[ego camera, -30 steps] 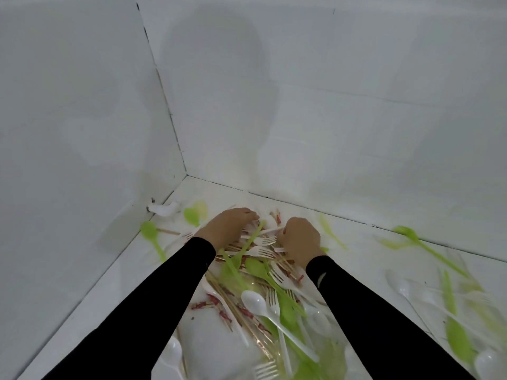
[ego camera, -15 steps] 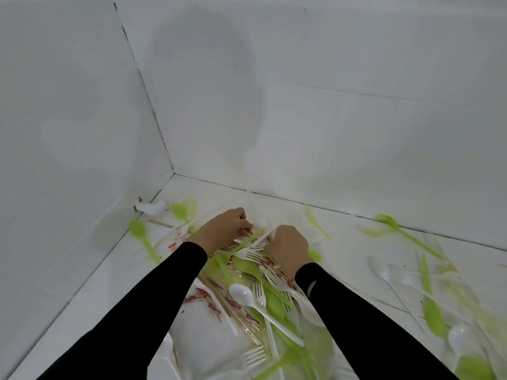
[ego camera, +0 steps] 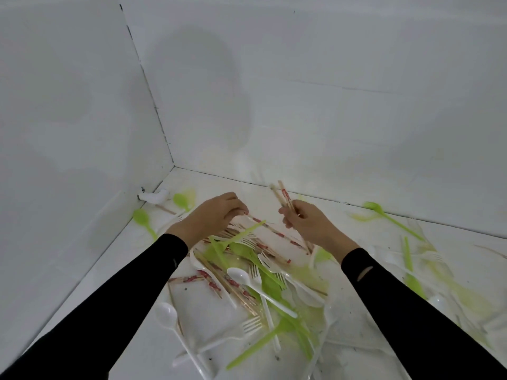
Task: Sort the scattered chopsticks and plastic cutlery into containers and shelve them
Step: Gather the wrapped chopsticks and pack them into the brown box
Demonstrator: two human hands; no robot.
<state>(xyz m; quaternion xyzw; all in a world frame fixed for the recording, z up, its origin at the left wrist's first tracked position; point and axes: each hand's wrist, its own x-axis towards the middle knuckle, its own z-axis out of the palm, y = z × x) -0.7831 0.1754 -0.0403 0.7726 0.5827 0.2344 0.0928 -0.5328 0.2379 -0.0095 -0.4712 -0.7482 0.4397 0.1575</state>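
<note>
A heap of wooden chopsticks with red wrappers (ego camera: 233, 283), white forks and spoons (ego camera: 247, 278) and green plastic cutlery (ego camera: 263, 272) lies on the white surface in a corner. My right hand (ego camera: 307, 223) grips a small bundle of chopsticks (ego camera: 282, 196) that points up and away from the heap. My left hand (ego camera: 216, 212) pinches the end of another chopstick (ego camera: 271, 230) that slants down to the right across the pile.
White walls close the corner at left and behind. More green forks (ego camera: 389, 219) and white cutlery (ego camera: 436, 300) lie scattered to the right. A small white object (ego camera: 155, 196) sits at the left wall's base, beside green spoons (ego camera: 142, 219).
Both hands were pressed down into the pile. Now they have lifted, the right one raising a bundle of chopsticks and the left pulling one chopstick up by its end.
</note>
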